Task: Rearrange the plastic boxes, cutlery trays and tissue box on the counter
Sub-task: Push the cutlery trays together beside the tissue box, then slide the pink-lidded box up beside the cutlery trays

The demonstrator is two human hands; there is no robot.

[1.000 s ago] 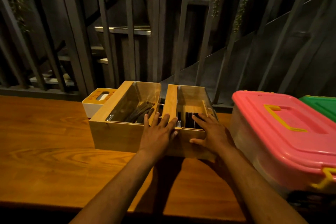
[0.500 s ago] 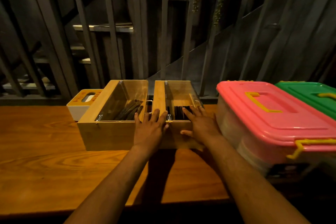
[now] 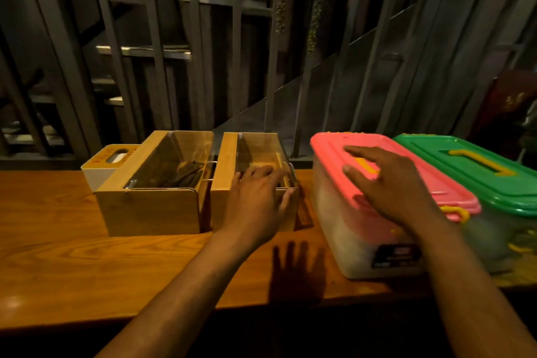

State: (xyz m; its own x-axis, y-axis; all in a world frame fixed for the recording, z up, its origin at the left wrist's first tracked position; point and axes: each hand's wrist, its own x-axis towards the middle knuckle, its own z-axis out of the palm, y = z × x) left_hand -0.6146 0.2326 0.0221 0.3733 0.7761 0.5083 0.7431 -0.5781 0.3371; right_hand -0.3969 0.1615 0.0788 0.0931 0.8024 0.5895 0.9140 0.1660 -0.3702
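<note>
pink-lidded box (image 3: pixel 406 171), green-lidded box (image 3: pixel 470 171), tan wooden trays (image 3: pixel 151 209).

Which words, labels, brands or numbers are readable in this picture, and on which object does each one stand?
No text here can be read.
Dark label on the front of the pink-lidded box: print too small and blurred to read.
Orange top of the tissue box: reddish marks, too blurred to read.
Cutlery trays, green-lidded box: no text visible.
</note>
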